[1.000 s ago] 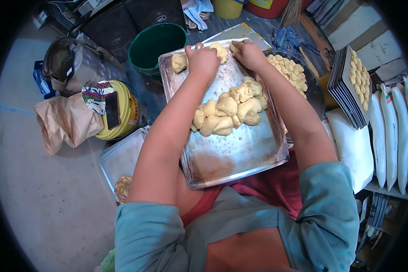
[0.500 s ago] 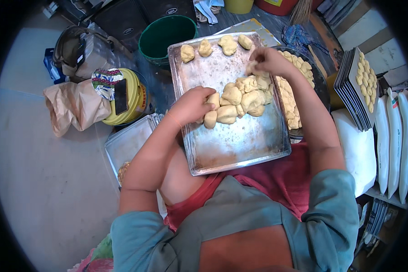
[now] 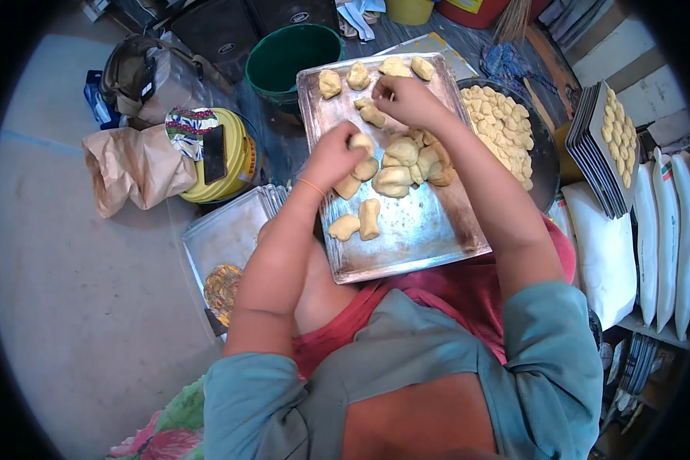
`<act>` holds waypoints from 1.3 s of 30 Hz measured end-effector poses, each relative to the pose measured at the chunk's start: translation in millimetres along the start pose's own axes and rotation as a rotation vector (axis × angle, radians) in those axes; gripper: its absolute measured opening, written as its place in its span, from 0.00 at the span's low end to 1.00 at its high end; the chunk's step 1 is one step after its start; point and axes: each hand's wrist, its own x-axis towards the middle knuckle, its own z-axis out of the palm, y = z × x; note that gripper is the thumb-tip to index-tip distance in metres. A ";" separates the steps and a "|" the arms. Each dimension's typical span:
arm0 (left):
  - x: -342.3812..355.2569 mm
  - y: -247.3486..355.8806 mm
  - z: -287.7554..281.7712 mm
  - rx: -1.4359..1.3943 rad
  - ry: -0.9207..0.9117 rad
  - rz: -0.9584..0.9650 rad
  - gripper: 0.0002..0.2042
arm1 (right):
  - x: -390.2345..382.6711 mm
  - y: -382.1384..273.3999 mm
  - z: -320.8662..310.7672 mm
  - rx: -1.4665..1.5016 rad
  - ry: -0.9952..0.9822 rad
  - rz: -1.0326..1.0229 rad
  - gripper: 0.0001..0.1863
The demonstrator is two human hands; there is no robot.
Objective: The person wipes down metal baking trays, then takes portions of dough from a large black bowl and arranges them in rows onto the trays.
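A worn metal baking tray [image 3: 429,238] rests across my lap, with lumps of pale yellow dough on it. My left hand [image 3: 336,159] is closed on a dough piece [image 3: 362,143] at the tray's left side, and more pieces lie against its fingers. Farther up, my right hand [image 3: 408,102] has its fingers curled at a small dough piece [image 3: 372,116]; the grip is partly hidden. A clump of dough [image 3: 399,165] sits in the middle of the tray. Several separate lumps line the far edge, and two pieces, one a dough lump [image 3: 345,227], lie nearer me.
Right of the tray stands a wide dark basin [image 3: 544,172] full of dough pieces. Beyond are a green bucket [image 3: 295,65], a yellow-lidded bucket [image 3: 234,157] with a phone [image 3: 215,153], and a paper bag [image 3: 134,169]. Stacked trays [image 3: 598,153] and white sacks [image 3: 602,253] stand at right.
The dough clump has been broken up, with pieces now spread to the left and nearer me. My right hand has moved left from the tray's right edge to the upper middle.
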 end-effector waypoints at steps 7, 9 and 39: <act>25.9 -22.9 -11.6 0.202 0.417 0.029 0.17 | -25.8 2.4 -4.1 -0.184 -0.493 0.083 0.18; 27.7 -19.2 -6.8 0.400 0.360 0.065 0.17 | -28.8 5.7 -10.3 -0.133 -0.555 0.122 0.15; 97.6 28.4 55.2 0.716 0.163 0.247 0.15 | -32.5 81.0 -52.5 0.486 0.299 0.253 0.11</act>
